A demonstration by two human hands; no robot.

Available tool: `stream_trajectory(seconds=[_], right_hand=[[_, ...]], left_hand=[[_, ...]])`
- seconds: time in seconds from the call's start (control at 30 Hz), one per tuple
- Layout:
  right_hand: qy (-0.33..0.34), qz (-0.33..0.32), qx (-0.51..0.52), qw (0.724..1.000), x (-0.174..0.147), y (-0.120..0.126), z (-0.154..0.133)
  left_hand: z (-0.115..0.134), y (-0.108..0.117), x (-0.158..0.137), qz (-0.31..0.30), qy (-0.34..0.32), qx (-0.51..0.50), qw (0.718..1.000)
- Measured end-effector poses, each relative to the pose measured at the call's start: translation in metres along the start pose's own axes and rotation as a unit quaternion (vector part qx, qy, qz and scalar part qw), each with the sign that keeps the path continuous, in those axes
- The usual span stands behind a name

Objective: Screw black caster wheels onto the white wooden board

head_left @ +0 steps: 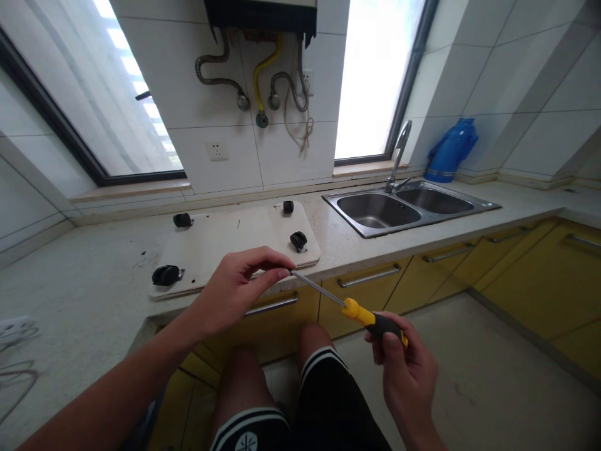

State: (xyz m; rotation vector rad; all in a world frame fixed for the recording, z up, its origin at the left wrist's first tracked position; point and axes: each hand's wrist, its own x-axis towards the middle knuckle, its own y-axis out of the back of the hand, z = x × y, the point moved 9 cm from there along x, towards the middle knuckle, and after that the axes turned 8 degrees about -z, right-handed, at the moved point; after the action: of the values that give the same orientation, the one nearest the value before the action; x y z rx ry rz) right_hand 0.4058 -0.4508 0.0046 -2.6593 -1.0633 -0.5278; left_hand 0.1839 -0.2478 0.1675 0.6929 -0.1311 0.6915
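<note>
My right hand (pixel 407 366) is closed around the black and yellow handle of a screwdriver (pixel 359 311). Its metal shaft points up and left, towards my left hand (pixel 248 275). There the thumb and forefinger pinch together right at the screwdriver's tip; whatever small piece sits between them is too tiny to name. Behind my left hand, a pale board (pixel 235 235) lies flat on the countertop. Black castors are fixed near its corners: one at front right (pixel 298 241), one at back right (pixel 288 207), others along the left side (pixel 166 274).
Right of the board, a double steel sink (pixel 375 210) with a tap (pixel 399 156) is set into the countertop (pixel 107 263). A blue thermos flask (pixel 451 150) stands in the corner. Yellow drawers with metal handles (pixel 369 275) run below. A power strip (pixel 16 324) with cables lies at far left.
</note>
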Motion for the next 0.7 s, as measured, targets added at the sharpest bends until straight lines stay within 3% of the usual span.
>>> stream_trajectory(seconds=[0.23,0.43,0.6,0.7], right_hand=[[0.034,0.01,-0.028,0.999,0.012,0.006,-0.01],[0.02,0.027,-0.031,0.999,0.024,0.014,0.017],[-0.03,0.043,0.024,0.998,0.045,0.011,0.051],[-0.031,0.1,0.086,0.991,0.079,0.008,0.055]], left_hand=[[-0.015,0.0,0.006,-0.015,-0.01,0.07,0.997],[-0.041,-0.017,0.03,-0.063,0.003,0.033,0.997],[-0.072,-0.023,0.078,-0.119,0.012,-0.081,0.989],[-0.106,-0.002,0.129,-0.054,-0.005,-0.082,0.995]])
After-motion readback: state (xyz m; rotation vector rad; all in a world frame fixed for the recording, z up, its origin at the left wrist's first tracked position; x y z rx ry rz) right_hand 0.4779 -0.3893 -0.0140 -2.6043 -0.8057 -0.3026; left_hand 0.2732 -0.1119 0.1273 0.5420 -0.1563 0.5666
